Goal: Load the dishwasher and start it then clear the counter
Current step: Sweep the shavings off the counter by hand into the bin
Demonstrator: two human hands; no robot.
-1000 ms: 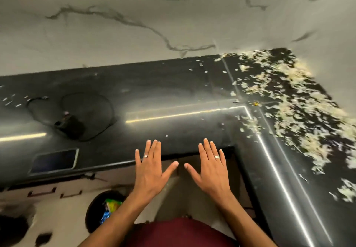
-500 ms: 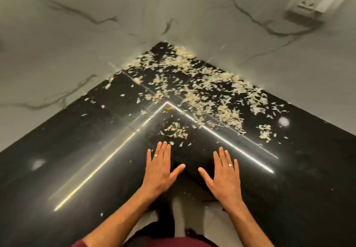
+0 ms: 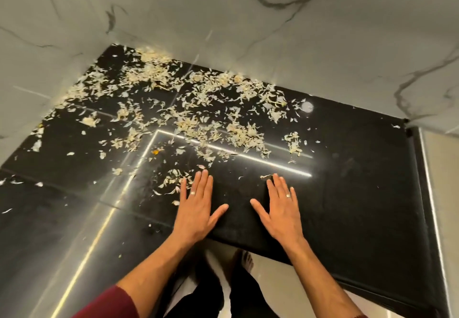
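A: What is the head camera showing?

B: It is looking down at a black counter in a corner, with white marble walls behind it. Many pale peels are lying scattered over the far and left part of the counter. The near right part is showing only a few.

A: Where are the hands?

B: Both are lying palm down over the near part of the counter, a little apart from each other. The left hand is showing straight fingers and the thumb is spreading to the right. It is holding nothing. A ring is sitting on one finger. Its fingertips are reaching the nearest small heap of peels.

A: And the right one?

B: The right hand is also flat and wide open, holding nothing, and it is wearing a ring too. One small peel is lying just beside its fingertips.

A: Anything else?

B: Below the counter edge, dark trousers and a bare foot are showing on a pale floor.
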